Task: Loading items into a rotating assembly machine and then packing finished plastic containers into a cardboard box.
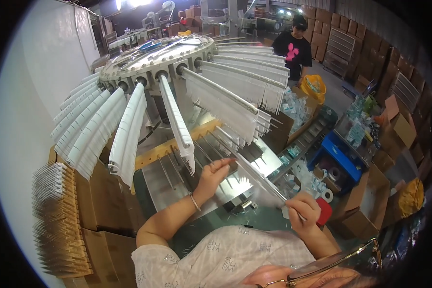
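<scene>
In front of me a thin metal rod (276, 193) slants across, with a row of thin white pieces (254, 178) hanging along it. My right hand (304, 211) is closed round its near right end. At the far left end, the fingertips of my left hand (217, 173) are pinched together on the rod; exactly what lies between them is too small to make out. Beyond my hands stands a large round metal carousel (129, 67). Rods covered in white pieces (221, 98) stick out all round it, one sleeve of them (175, 115) pointing toward my left hand.
Below the carousel, a yellow wooden bar (158, 152) with bare rods lies over a metal plate (161, 185). A spiked wooden rack (65, 225) stands on the left beside cardboard boxes (105, 201). To the right are a blue bin (341, 156) and open cartons (365, 201). Another person (294, 53) stands behind.
</scene>
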A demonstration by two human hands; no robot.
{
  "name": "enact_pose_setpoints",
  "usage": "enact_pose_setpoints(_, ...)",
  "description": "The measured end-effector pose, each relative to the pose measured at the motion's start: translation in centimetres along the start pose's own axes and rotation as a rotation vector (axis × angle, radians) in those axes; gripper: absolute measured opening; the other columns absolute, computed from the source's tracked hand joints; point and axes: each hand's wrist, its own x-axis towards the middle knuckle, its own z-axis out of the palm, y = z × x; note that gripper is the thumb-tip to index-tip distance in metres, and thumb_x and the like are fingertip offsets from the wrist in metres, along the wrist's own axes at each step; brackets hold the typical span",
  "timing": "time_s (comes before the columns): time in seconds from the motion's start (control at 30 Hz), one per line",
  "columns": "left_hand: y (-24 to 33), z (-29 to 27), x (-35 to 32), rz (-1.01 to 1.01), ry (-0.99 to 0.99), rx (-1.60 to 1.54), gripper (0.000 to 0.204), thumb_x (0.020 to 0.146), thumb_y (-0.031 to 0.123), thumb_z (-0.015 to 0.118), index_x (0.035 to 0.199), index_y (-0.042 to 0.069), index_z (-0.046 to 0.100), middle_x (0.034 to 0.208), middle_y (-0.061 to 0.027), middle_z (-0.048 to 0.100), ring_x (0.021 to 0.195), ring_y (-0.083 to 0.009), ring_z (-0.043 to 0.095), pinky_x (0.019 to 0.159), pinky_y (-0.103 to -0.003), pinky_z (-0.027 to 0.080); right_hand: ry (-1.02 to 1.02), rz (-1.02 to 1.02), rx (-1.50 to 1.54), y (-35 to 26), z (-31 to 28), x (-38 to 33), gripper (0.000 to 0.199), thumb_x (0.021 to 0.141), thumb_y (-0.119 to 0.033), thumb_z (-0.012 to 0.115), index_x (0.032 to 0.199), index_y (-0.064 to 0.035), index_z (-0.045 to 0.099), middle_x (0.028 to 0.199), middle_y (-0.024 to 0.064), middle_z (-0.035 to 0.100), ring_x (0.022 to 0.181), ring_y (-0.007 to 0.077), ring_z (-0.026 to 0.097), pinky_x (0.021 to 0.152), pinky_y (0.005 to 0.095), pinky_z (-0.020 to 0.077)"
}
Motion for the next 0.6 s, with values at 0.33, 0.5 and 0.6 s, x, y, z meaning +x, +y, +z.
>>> enact_pose_setpoints(0.33, -3.9, -3.8, 8.0, 0.101, 0.326, -0.226, 0.021, 0.085, 0.027, 0.048, 0.092, 0.007, 0.049, 0.064, 0.0037, 0.043, 0.047, -0.0049, 0.037, 0.040, -0.018, 0.027, 0.006, 0.040, -0.053, -0.2, 0.2, 2.4, 0.015, 0.064, 0.003, 0.060, 0.079, -0.0005, 0.060, 0.066, 0.0094, 0.053, 0.054, 0.0191, 0.051, 0.047, 0.0266, 0.0399)
enact_pose_setpoints(0.5, -1.7, -0.1, 4.4, 0.112, 0.276, -0.067, 0.021, 0.083, 0.015, 0.051, 0.098, 0.001, 0.053, 0.061, 0.0057, 0.041, 0.049, -0.0030, 0.035, 0.043, -0.017, 0.026, 0.038, 0.067, -0.032, 0.6, 0.3, 0.6, 0.014, 0.065, 0.002, 0.060, 0.079, -0.0014, 0.060, 0.067, 0.0093, 0.053, 0.056, 0.0185, 0.051, 0.049, 0.0251, 0.0405)
enact_pose_setpoints(0.6, -1.0, 0.9, 3.3, 0.121, 0.162, 0.090, 0.029, 0.081, 0.013, 0.052, 0.105, -0.003, 0.050, 0.064, 0.0006, 0.046, 0.052, -0.0082, 0.040, 0.045, -0.020, 0.030, 0.139, 0.022, 0.001, 0.5, -0.8, -1.3, 0.012, 0.066, 0.003, 0.058, 0.077, -0.0001, 0.059, 0.066, 0.0095, 0.052, 0.056, 0.0192, 0.051, 0.048, 0.0255, 0.0405)
